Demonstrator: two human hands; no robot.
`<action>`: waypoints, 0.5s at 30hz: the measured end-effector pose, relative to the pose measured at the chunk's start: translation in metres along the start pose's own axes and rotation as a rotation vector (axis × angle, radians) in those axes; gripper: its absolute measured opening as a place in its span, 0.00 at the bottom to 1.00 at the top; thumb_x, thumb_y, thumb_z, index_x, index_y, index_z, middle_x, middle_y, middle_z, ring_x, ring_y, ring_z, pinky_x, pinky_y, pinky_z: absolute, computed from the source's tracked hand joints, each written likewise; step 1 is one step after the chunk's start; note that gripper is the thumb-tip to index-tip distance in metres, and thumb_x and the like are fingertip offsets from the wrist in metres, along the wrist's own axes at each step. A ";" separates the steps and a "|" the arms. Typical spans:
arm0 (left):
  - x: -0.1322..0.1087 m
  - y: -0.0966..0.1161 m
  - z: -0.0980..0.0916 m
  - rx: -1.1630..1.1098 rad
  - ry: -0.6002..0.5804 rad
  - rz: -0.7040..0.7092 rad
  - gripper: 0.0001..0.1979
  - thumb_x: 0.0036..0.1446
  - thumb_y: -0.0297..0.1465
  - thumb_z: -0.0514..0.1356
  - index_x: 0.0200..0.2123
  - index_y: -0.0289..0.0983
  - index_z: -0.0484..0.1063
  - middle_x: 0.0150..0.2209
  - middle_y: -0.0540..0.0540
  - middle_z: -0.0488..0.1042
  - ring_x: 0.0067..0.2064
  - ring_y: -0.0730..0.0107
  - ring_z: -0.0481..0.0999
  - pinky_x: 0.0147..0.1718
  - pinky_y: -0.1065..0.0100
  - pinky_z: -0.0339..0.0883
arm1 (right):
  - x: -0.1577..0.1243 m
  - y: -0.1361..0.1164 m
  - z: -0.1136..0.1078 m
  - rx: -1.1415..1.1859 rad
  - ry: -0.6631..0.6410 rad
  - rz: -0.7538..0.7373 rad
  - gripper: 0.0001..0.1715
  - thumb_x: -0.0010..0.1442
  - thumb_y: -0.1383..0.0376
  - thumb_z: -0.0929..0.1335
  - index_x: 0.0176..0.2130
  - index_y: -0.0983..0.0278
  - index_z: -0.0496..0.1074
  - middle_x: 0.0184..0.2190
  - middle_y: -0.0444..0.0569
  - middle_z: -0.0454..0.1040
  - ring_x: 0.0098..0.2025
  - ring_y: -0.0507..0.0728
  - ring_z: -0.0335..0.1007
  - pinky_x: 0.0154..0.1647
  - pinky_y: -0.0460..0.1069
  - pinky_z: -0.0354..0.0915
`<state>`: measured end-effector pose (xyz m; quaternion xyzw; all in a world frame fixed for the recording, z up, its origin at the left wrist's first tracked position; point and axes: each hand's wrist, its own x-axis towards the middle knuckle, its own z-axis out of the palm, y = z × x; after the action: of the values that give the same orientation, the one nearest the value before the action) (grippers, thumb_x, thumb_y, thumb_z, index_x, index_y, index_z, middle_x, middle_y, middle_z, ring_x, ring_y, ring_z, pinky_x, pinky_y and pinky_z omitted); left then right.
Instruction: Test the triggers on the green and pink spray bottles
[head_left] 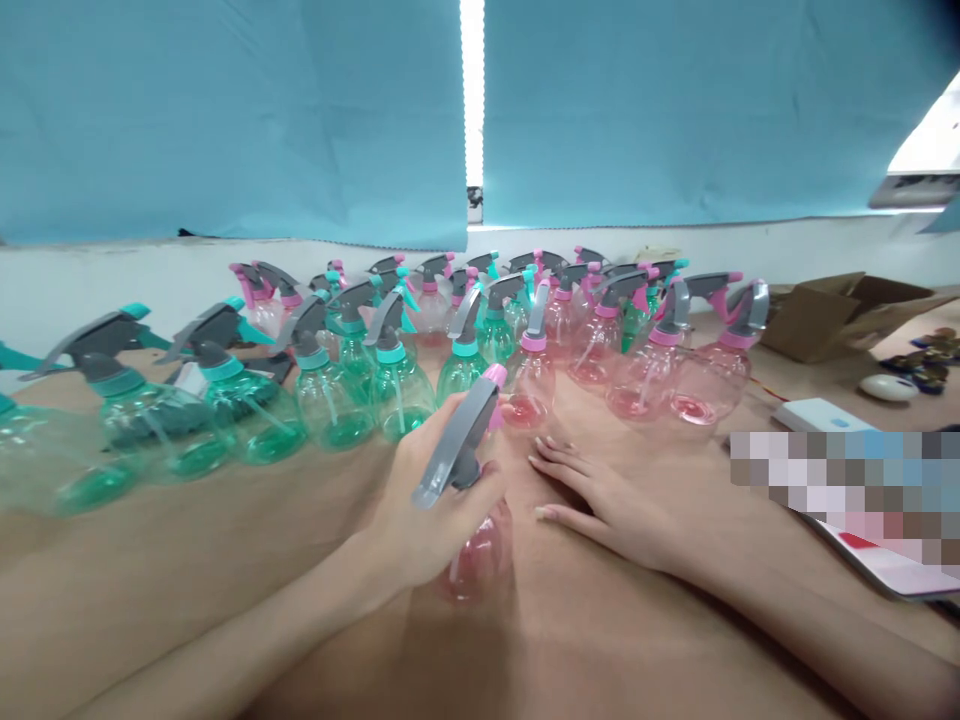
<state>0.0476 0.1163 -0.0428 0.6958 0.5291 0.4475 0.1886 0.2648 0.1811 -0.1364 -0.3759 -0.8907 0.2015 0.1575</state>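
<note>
- Pink spray bottle (484, 560) gripped near its neck by left hand (420, 510), at the desk's (352, 660) near middle
- Right hand (615, 505) held palm-down beside it, fingers slightly spread
- Way ahead blocked by green bottles (330, 400) and pink bottles (529, 385)
- Far right occupied by cardboard box (814, 325), white oval object (889, 388)

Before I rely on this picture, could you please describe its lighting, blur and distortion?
In the head view, the gap between the blue sheets glares white; the held pink bottle looks soft, with shadow below; the leftmost green bottle looks stretched and blurred; mosaic squares cover part at right.
</note>
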 end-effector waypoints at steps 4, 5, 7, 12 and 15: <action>-0.003 -0.004 0.002 0.018 0.013 0.018 0.14 0.51 0.27 0.56 0.42 0.43 0.69 0.27 0.53 0.69 0.26 0.70 0.70 0.27 0.70 0.65 | 0.000 0.000 0.001 -0.016 0.002 -0.009 0.40 0.62 0.44 0.61 0.64 0.62 0.58 0.67 0.53 0.52 0.68 0.65 0.45 0.67 0.65 0.47; -0.003 -0.005 0.003 0.011 0.013 0.010 0.14 0.51 0.27 0.56 0.43 0.43 0.69 0.28 0.53 0.70 0.27 0.70 0.70 0.27 0.70 0.66 | 0.000 0.000 0.001 -0.021 0.001 -0.009 0.40 0.62 0.44 0.61 0.64 0.63 0.58 0.67 0.53 0.52 0.68 0.65 0.45 0.67 0.65 0.47; -0.005 -0.009 0.003 0.005 0.015 -0.009 0.14 0.52 0.27 0.57 0.43 0.43 0.70 0.28 0.53 0.71 0.26 0.71 0.70 0.26 0.71 0.66 | 0.000 -0.001 0.001 -0.020 -0.004 -0.002 0.40 0.62 0.44 0.61 0.64 0.64 0.58 0.67 0.53 0.52 0.68 0.65 0.45 0.67 0.65 0.47; -0.004 -0.011 0.003 0.026 0.034 -0.010 0.15 0.51 0.27 0.58 0.43 0.43 0.71 0.24 0.54 0.69 0.23 0.72 0.68 0.22 0.72 0.64 | -0.001 -0.004 -0.002 -0.023 -0.023 0.008 0.41 0.62 0.43 0.60 0.64 0.65 0.58 0.66 0.53 0.53 0.68 0.64 0.44 0.68 0.64 0.45; -0.004 -0.011 0.003 0.040 0.042 0.010 0.14 0.51 0.27 0.58 0.42 0.43 0.71 0.24 0.54 0.68 0.24 0.71 0.68 0.23 0.72 0.64 | -0.001 -0.005 -0.003 -0.035 -0.030 0.008 0.41 0.63 0.43 0.59 0.64 0.65 0.58 0.67 0.54 0.52 0.68 0.64 0.44 0.68 0.64 0.45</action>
<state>0.0441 0.1176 -0.0543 0.6926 0.5385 0.4520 0.1613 0.2642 0.1778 -0.1316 -0.3793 -0.8948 0.1921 0.1364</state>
